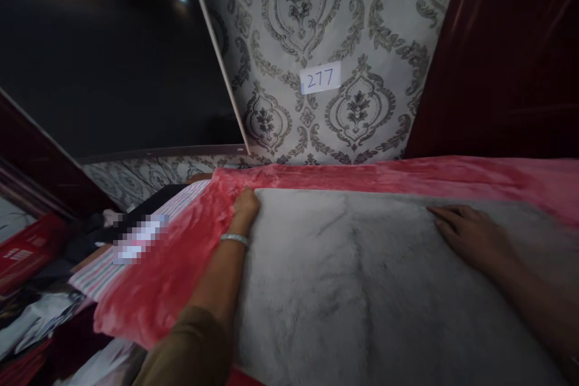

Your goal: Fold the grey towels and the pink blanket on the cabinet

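Note:
A grey plush blanket (307, 277) lies spread over a red plush blanket (172, 283). At the far left corner of the grey blanket, my left hand (246, 206) is closed on its edge, with a bracelet at the wrist. My right hand (470, 235) rests on the grey fabric close to its far edge. Its fingers are stretched out and point left, the thumb partly hidden. A lengthwise crease runs down the grey blanket between my hands.
Behind the blankets stands a patterned wall with a paper label (320, 77) reading 277. A large dark screen (113, 60) is at left, a dark red panel (506, 60) at right. Striped cloth (102, 274), a red box (31, 250) and piled clothes (40, 319) lie left.

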Motion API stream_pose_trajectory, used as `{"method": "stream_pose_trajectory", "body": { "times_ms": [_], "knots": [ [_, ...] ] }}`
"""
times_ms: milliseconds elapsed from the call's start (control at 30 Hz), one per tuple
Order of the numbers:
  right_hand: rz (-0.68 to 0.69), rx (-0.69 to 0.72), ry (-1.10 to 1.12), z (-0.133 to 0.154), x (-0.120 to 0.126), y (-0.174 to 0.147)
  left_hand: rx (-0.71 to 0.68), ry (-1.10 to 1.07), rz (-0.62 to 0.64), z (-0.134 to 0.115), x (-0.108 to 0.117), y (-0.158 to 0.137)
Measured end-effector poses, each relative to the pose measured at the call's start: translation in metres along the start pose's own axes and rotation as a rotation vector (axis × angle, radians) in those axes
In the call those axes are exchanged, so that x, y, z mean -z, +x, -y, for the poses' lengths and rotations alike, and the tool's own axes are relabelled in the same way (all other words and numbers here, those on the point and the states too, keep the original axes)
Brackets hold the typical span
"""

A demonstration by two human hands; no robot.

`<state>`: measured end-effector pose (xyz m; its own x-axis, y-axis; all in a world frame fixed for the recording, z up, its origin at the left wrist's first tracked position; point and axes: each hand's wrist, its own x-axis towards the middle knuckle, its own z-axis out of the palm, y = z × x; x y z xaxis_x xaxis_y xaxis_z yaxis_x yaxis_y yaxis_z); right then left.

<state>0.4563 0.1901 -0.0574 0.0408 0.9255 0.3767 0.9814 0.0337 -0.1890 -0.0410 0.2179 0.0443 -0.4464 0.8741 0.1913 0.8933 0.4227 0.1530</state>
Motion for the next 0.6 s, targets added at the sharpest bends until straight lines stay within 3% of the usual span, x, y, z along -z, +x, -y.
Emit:
{"method": "stream_pose_trajectory", "body": {
  "times_ms": [67,133,200,267,400,600],
  "knots": [
    [-0.052,0.047,0.038,0.005,0.005,-0.001,-0.11,0.001,-0.082,-0.016,-0.002,-0.01],
    [-0.081,0.18,0.087,0.013,0.01,-0.003,-0.378,-0.006,-0.099,-0.036,-0.008,-0.021],
    [-0.03,0.336,0.118,0.023,0.012,-0.004,-0.664,-0.003,0.007,-0.055,-0.02,-0.031],
    [0.082,0.366,0.105,0.029,0.012,-0.003,-0.782,0.017,0.156,-0.068,-0.033,-0.039],
    [0.264,0.154,0.011,0.011,0.014,0.008,-0.749,0.037,0.232,-0.073,-0.049,-0.038],
    [0.342,-0.205,-0.079,-0.059,0.032,0.02,-0.565,0.123,0.226,-0.061,-0.044,-0.019]
  ]
}}
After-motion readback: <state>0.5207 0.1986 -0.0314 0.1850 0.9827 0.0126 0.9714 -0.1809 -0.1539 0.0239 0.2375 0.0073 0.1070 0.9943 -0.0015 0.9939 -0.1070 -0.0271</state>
